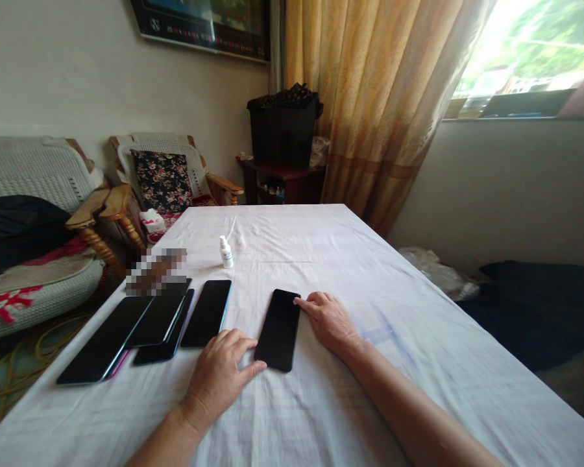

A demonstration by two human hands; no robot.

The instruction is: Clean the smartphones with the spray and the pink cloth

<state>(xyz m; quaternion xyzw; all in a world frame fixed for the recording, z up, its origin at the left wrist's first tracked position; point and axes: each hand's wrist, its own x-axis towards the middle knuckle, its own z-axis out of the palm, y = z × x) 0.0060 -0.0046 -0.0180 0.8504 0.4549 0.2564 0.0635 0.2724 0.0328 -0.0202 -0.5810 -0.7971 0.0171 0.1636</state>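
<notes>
Two bare forearms run in from the bottom edge, ending in the left hand (222, 364) at bottom centre and the right hand (331, 319) just right of centre. Between them, near the middle of the frame, one black phone (278, 331) lies flat, screen up. Left thumb and fingertips, a narrow gap apart, meet its lower left edge and corner; one right fingertip meets its upper right corner, the other fingers bent. Whether either hand actually grips it, I cannot tell.

Four more dark screens sit at lower left: a separate blue-edged phone (207, 314), and three overlapping devices (104, 340) with a pink edge showing beneath. One white bottle (226, 253) stands upright above them, and one pixelated patch (156, 271) covers something at the table's left side.

All rest on a table with a creased white cloth (292, 237), faintly blue-marked at right. Two woven seats fill the left, one bearing a single floral cushion (163, 180). Upper centre has one wall screen (207, 23) and, below it, a dark box (283, 133) on a reddish cabinet (287, 172). A gold curtain (370, 84) hangs beside a bright window (549, 45), upper right.
</notes>
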